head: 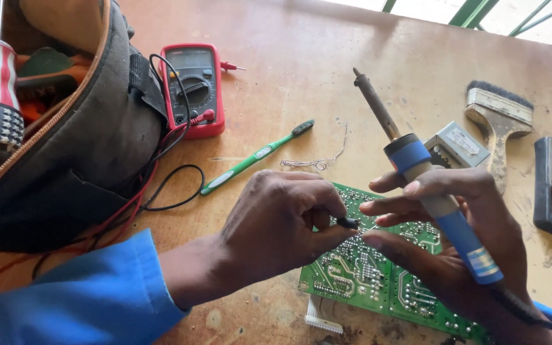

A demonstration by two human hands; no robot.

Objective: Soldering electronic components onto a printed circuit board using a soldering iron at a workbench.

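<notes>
In the head view, the left hand (276, 223), its blue sleeve (78, 297) reaching in from the near left corner, curled over the green printed circuit board (378, 275) lying on the worn wooden tabletop (327, 70) near its front edge. Its fingers pinched a small black component (347, 223) just above the board. The right hand (448, 236) gripped a blue-handled soldering iron (416, 172) across its palm, the metal tip pointing away toward the far edge, while its forefinger and thumb reached narrowly toward the same component. A green toothbrush (257, 156) lay beyond the board, a red multimeter (194, 88) beside a dark tool bag (78, 147) at the left edge, and a worn paintbrush (498, 121) toward the right edge.
</notes>
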